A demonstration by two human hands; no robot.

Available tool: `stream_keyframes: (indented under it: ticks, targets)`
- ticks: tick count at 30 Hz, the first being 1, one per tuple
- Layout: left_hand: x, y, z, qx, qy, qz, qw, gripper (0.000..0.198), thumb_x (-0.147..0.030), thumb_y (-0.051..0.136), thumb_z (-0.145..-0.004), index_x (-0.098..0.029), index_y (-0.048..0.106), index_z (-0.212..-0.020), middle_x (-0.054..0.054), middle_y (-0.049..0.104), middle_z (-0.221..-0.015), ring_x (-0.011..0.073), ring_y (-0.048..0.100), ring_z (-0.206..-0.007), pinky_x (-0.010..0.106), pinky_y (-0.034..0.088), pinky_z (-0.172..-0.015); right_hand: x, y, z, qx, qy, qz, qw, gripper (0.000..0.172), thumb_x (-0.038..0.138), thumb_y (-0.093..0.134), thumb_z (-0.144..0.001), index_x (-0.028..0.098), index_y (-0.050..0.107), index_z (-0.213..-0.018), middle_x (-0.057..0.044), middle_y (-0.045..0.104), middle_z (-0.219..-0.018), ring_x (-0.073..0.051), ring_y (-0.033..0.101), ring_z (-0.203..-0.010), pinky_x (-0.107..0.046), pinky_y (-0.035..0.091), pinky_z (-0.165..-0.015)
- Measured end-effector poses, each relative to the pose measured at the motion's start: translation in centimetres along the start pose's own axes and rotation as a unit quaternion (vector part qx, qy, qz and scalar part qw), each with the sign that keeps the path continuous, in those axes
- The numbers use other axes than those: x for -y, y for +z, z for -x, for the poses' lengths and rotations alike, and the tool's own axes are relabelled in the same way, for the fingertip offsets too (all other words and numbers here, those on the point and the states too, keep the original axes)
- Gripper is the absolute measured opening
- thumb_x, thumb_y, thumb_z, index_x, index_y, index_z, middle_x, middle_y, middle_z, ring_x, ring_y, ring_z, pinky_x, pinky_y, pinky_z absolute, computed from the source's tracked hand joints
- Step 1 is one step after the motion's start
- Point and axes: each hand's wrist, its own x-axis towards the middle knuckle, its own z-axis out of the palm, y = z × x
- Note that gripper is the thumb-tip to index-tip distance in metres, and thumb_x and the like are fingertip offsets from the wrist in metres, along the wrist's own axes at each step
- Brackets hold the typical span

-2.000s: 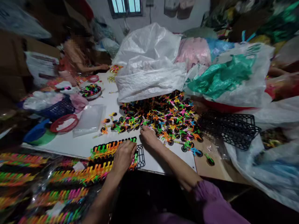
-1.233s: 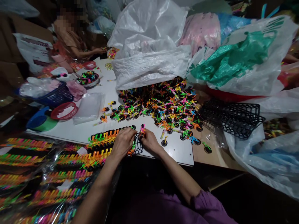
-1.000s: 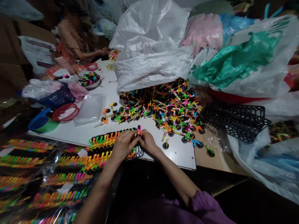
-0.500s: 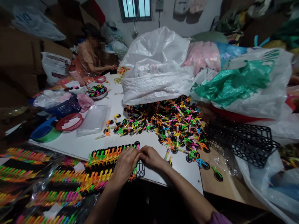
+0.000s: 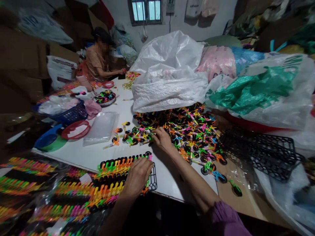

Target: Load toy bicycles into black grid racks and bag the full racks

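Head view. Neon plastic toy bicycles (image 5: 189, 137) with black wheels lie in a loose heap on a white table (image 5: 71, 150), and a few have strayed past its edge onto brown board (image 5: 233, 200). Right hand (image 5: 162, 139), purple sleeve (image 5: 222, 218) at the elbow, sits at the heap's near edge, fingers curled down, tips among the toys; cannot tell whether it pinches one. Left hand (image 5: 137, 178) lies palm down, fingers together, pressed over a packed row of bicycles (image 5: 115, 168) on a black grid rack (image 5: 153, 180). The hands are near each other, not touching. Bagged rows (image 5: 49, 196) in clear plastic lie left of the row. More black racks (image 5: 261, 154) sit right of the heap. A white sack (image 5: 169, 85) slumps against the heap's far side, a green-printed bag (image 5: 256, 88) beside it. At the far end, a co-worker (image 5: 98, 59) reaches toward a small pile of toys (image 5: 130, 77). Between them and the heap: a bowl of bicycles (image 5: 105, 97), a blue basket (image 5: 73, 114), a red basket (image 5: 76, 129), a clear bag (image 5: 100, 127).
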Motion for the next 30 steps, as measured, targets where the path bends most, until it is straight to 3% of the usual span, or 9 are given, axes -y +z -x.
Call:
stream_keyframes:
  ticks: [3, 6, 9, 12, 15, 19, 22, 27, 30]
  targets:
    - [0.1, -0.1, -0.2, 0.004, -0.007, 0.004, 1.000, 0.020, -0.021, 0.040, -0.090, -0.018, 0.058, -0.081, 0.004, 0.058, -0.075, 0.0177, 0.054, -0.074, 0.032, 0.043, -0.070, -0.4, -1.8, 4.7, -0.061, 0.038, -0.081, 0.994, 0.021, 0.025, 0.042, -0.089, 0.017, 0.056, -0.102, -0.005, 0.056, -0.096, -0.014, 0.053, -0.086, -0.025, 0.041, -0.077]
    - [0.3, 0.0, -0.4, 0.005, -0.007, 0.009, 1.000, 0.020, -0.024, 0.041, -0.090, -0.017, 0.058, -0.083, 0.005, 0.058, -0.077, 0.0180, 0.054, -0.075, 0.032, 0.043, -0.071, -0.1, -2.1, 9.7, -0.002, 0.106, -0.043, 0.993, 0.019, 0.025, 0.042, -0.088, 0.016, 0.056, -0.098, -0.005, 0.057, -0.089, -0.015, 0.053, -0.079, -0.025, 0.040, -0.071]
    - [0.6, 0.2, -0.5, -0.004, -0.009, 0.014, 1.000, 0.020, -0.028, 0.042, -0.090, -0.017, 0.059, -0.084, 0.005, 0.059, -0.078, 0.0182, 0.054, -0.077, 0.031, 0.043, -0.073, 0.7, -1.6, 12.2, 0.079, 0.150, 0.074, 0.983, 0.018, 0.026, 0.043, -0.087, 0.016, 0.055, -0.095, -0.008, 0.058, -0.092, -0.018, 0.052, -0.083, -0.027, 0.039, -0.070]
    - [0.5, 0.3, -0.5, -0.004, -0.015, 0.015, 1.000, 0.021, -0.029, 0.043, -0.089, -0.018, 0.060, -0.085, 0.005, 0.060, -0.079, 0.0181, 0.055, -0.076, 0.031, 0.043, -0.073, 1.3, -1.1, 11.9, 0.121, 0.148, 0.157, 0.969, 0.018, 0.027, 0.046, -0.086, 0.015, 0.056, -0.095, -0.012, 0.057, -0.096, -0.022, 0.051, -0.090, -0.030, 0.039, -0.073]
    - [0.4, 0.1, -0.4, -0.001, -0.013, 0.008, 1.000, 0.023, -0.029, 0.040, -0.090, -0.017, 0.060, -0.084, 0.005, 0.059, -0.078, 0.0179, 0.055, -0.076, 0.031, 0.043, -0.073, 1.6, -1.2, 10.7, 0.138, 0.145, 0.171, 0.965, 0.017, 0.025, 0.047, -0.085, 0.014, 0.057, -0.094, -0.013, 0.059, -0.096, -0.023, 0.052, -0.090, -0.030, 0.039, -0.072]
    - [0.5, 0.1, -0.5, -0.005, -0.010, 0.004, 1.000, 0.022, -0.029, 0.041, -0.089, -0.018, 0.060, -0.084, 0.005, 0.060, -0.078, 0.0178, 0.056, -0.077, 0.031, 0.043, -0.074, 1.3, -2.0, 10.3, 0.126, 0.190, 0.052, 0.972, 0.023, 0.036, 0.047, -0.085, 0.016, 0.058, -0.087, -0.007, 0.062, -0.082, -0.017, 0.054, -0.073, -0.025, 0.036, -0.062]
    - [0.8, 0.4, -1.3, -0.002, -0.021, -0.006, 1.000, 0.021, -0.029, 0.043, -0.089, -0.018, 0.061, -0.084, 0.004, 0.060, -0.079, 0.0178, 0.056, -0.077, 0.030, 0.043, -0.074, 1.5, -2.0, 11.2, 0.096, 0.195, -0.081, 0.973, 0.018, 0.032, 0.050, -0.082, 0.017, 0.058, -0.085, -0.001, 0.061, -0.072, -0.012, 0.051, -0.062, -0.021, 0.033, -0.056]
    - [0.9, -0.4, -2.2, -0.007, -0.039, -0.016, 0.999, 0.022, -0.026, 0.043, -0.088, -0.016, 0.062, -0.085, 0.007, 0.061, -0.083, 0.0197, 0.056, -0.081, 0.032, 0.044, -0.076, 2.5, 1.0, 13.1, 0.091, 0.197, -0.131, 0.967, 0.014, 0.027, 0.052, -0.078, 0.015, 0.059, -0.077, -0.003, 0.060, -0.072, -0.013, 0.051, -0.063, -0.022, 0.035, -0.057]
    - [-0.1, -2.2, -1.0, -0.064, -0.047, -0.016, 0.997, 0.022, -0.027, 0.042, -0.088, -0.017, 0.061, -0.092, 0.008, 0.060, -0.092, 0.0209, 0.055, -0.090, 0.035, 0.044, -0.082, 2.9, 2.4, 13.7, 0.069, 0.162, -0.161, 0.971, 0.014, 0.026, 0.051, -0.080, 0.016, 0.059, -0.085, -0.004, 0.059, -0.082, -0.013, 0.053, -0.072, -0.022, 0.038, -0.063]
